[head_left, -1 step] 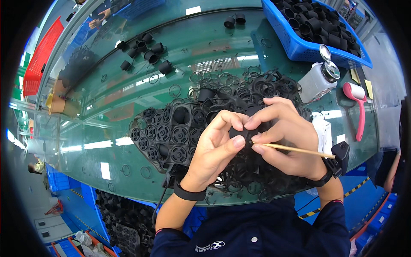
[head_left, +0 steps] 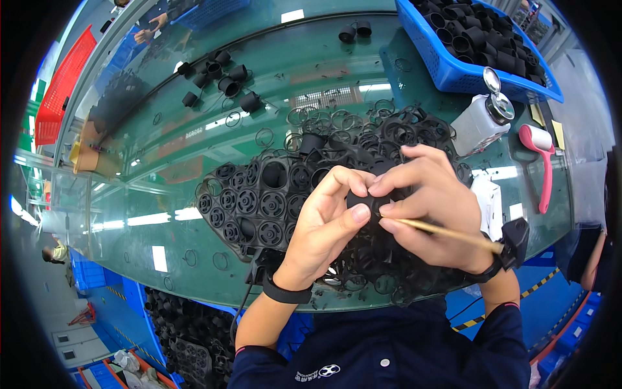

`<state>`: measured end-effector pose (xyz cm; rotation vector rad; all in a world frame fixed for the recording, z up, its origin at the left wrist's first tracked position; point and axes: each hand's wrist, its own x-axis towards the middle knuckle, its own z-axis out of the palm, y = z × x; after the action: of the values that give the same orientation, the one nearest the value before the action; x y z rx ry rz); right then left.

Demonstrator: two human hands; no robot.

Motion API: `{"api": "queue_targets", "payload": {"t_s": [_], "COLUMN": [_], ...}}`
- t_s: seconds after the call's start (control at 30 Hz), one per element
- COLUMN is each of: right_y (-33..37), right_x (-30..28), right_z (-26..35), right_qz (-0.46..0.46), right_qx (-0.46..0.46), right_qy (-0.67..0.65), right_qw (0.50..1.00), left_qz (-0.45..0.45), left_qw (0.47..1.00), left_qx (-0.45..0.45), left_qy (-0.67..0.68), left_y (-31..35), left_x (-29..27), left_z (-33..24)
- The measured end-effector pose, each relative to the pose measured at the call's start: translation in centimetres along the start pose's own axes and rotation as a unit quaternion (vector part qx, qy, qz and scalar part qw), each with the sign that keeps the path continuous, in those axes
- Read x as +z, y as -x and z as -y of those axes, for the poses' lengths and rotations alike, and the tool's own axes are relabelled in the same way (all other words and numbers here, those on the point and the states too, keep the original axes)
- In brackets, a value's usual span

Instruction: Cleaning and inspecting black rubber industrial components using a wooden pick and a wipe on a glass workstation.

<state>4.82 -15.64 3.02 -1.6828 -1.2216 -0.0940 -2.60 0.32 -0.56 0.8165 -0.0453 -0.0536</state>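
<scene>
gripping black part (head_left: pixel 374 205) in left hand (head_left: pixel 322 230), pinching wooden stick (head_left: pixel 447 231) in right hand (head_left: pixel 437 207), just above heaped black rings (head_left: pixel 405 133)!

1. A green, glossy table (head_left: pixel 175 243) spans the scene, reflecting ceiling lights
2. Across its near middle spreads a heap of black round parts (head_left: pixel 259 202), many of them slotted discs
3. Thin dark rings (head_left: pixel 340 121) lie along the heap's far edge, with more scattered apart
4. Toward the far left sits a loose group of black cups (head_left: pixel 229 86); two more cups (head_left: pixel 347 33) stand farther back
5. At far right rests a blue basket (head_left: pixel 447 79)
6. Nearer come a white bottle (head_left: pixel 476 126), a pink-handled roller (head_left: pixel 546 178) and a partly hidden white item (head_left: pixel 490 204), perhaps a packet
</scene>
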Motion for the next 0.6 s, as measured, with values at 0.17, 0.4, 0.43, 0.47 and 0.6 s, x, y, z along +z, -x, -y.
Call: {"api": "queue_targets", "payload": {"t_s": [0.17, 0.4, 0.43, 0.47, 0.6], "right_y": [0.8, 0.3, 0.3, 0.3, 0.2], "right_x": [1.3, -0.3, -0.2, -0.2, -0.1], "right_z": [0.2, -1.0, -1.0, -0.8, -0.9], "right_qz": [-0.079, -0.134, -0.134, -0.125, -0.107], "right_qx": [-0.153, 0.102, 0.102, 0.098, 0.064], "right_qy": [0.254, -0.204, -0.204, -0.2, -0.171], "right_qw": [0.952, 0.964, 0.965, 0.967, 0.977], "left_qz": [0.016, 0.019, 0.012, 0.002, 0.028], "left_qw": [1.0, 0.999, 1.0, 1.0, 0.999], "left_qx": [-0.003, -0.033, -0.013, -0.004, 0.023], "left_qy": [0.019, 0.011, 0.004, 0.008, -0.017], "left_y": [-0.5, -0.2, -0.3, -0.4, -0.2], "left_x": [-0.1, 0.0, 0.1, 0.2, -0.7], "left_z": [-0.1, -0.6, -0.4, -0.4, -0.2]}}
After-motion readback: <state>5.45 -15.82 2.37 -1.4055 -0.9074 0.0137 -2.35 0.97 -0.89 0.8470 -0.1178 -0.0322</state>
